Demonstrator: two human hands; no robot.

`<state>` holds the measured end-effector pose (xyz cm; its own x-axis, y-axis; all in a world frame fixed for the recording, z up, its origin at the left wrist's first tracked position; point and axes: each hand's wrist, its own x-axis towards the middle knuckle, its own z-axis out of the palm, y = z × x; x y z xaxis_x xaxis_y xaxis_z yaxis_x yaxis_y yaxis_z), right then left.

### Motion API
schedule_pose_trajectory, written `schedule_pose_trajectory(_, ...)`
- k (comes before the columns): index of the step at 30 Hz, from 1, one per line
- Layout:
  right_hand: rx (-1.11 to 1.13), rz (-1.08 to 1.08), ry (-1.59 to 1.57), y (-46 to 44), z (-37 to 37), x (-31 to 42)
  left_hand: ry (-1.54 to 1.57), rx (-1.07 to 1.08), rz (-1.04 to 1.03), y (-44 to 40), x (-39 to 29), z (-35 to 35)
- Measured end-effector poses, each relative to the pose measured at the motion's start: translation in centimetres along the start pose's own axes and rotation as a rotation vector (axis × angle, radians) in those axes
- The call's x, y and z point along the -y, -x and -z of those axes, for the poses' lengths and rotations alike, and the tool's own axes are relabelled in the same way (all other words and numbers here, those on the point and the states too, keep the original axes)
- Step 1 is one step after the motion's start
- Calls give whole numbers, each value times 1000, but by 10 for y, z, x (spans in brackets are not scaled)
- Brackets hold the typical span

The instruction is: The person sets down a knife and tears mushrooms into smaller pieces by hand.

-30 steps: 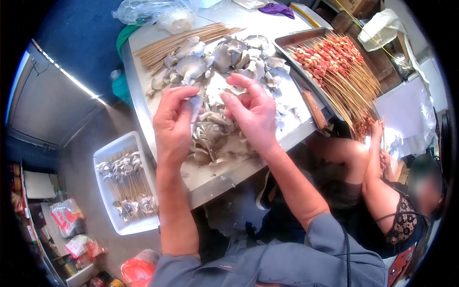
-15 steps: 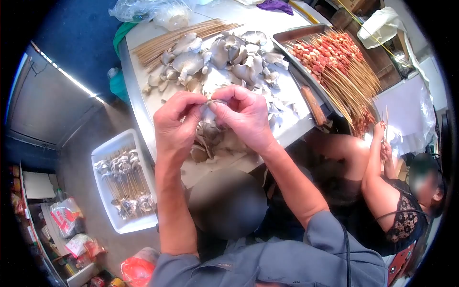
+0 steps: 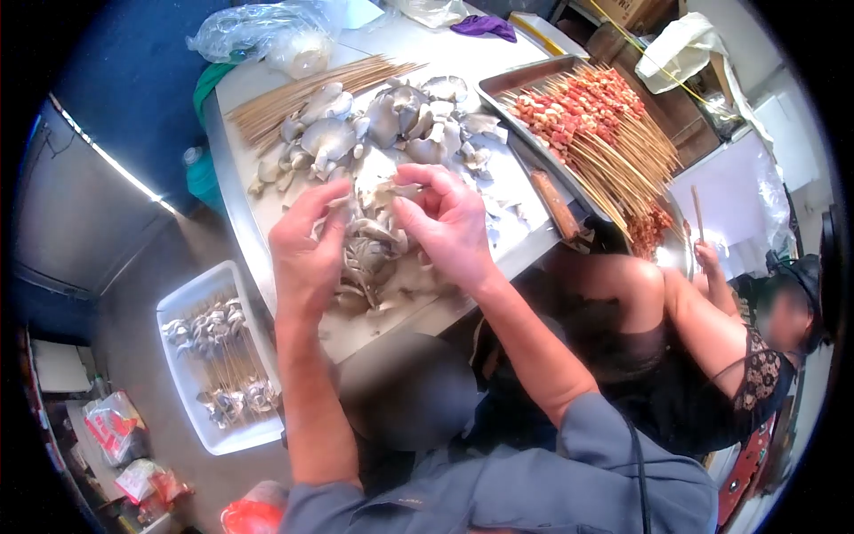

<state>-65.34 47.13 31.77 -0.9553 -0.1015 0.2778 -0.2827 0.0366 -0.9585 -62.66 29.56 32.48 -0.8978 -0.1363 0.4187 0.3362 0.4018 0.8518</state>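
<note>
Grey oyster mushrooms (image 3: 327, 139) lie heaped on the white table (image 3: 253, 209), with loose torn pieces nearer its front edge. Over these pieces my left hand (image 3: 307, 240) pinches a small pale mushroom piece between thumb and fingertips. My right hand (image 3: 449, 227) is a short way to the right, its thumb and index finger closed around a small bit of mushroom. A gap separates the two hands. Bare wooden skewers (image 3: 311, 93) lie behind the heap.
At right, a metal tray (image 3: 491, 86) holds skewered meat (image 3: 578, 111); a wooden handle (image 3: 553, 206) lies beside it. A white tub (image 3: 182, 392) of mushroom skewers stands lower left. A seated co-worker (image 3: 703, 329) holds a skewer. Plastic bags (image 3: 258, 36) lie at the back.
My hands came together over the mushrooms, then moved apart with pieces at the fingertips. The co-worker's hand now holds a skewer raised. The view has shifted slightly, moving the table and trays leftward.
</note>
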Motion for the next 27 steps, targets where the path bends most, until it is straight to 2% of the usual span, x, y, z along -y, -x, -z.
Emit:
schedule_pose_trajectory(2,-28,96,126,-1,4,0,12,10,-33,-2,5,2)
schedule_pose_trajectory(6,-138,1,119,-12,26,2,74,-114,-11,-2,13,7)
schedule_pose_trajectory(10,-227,193,504,-45,53,-16,172,-179,107,-3,12,8)
schedule_pose_trajectory(11,-227,197,508,-50,58,-20,193,-196,127,-3,12,8)
schedule_pose_trajectory(13,-130,221,777,-59,62,-22,199,-187,104,-3,12,9)
schedule_pose_trajectory(14,-129,221,780,-62,62,-21,202,-174,91,-3,13,9)
schedule_pose_trajectory(16,11,10,889,-66,59,-20,224,-180,89,-4,14,8)
schedule_pose_trajectory(18,-2,19,903,-68,55,-19,243,-186,82,-6,15,8)
schedule_pose_trajectory(21,-78,39,780,-68,52,-16,219,-146,77,-6,16,9)
schedule_pose_trajectory(23,-136,90,576,-63,49,-7,169,-89,-19,-7,11,8)
schedule_pose_trajectory(24,-136,89,576,-61,48,-2,169,-89,-18,-7,7,6)
schedule_pose_trajectory(26,-110,-148,137,-55,42,11,-28,-87,-201,-7,-4,1)
schedule_pose_trajectory(27,-83,-209,-58,-50,38,17,11,-36,-188,-6,-8,0)
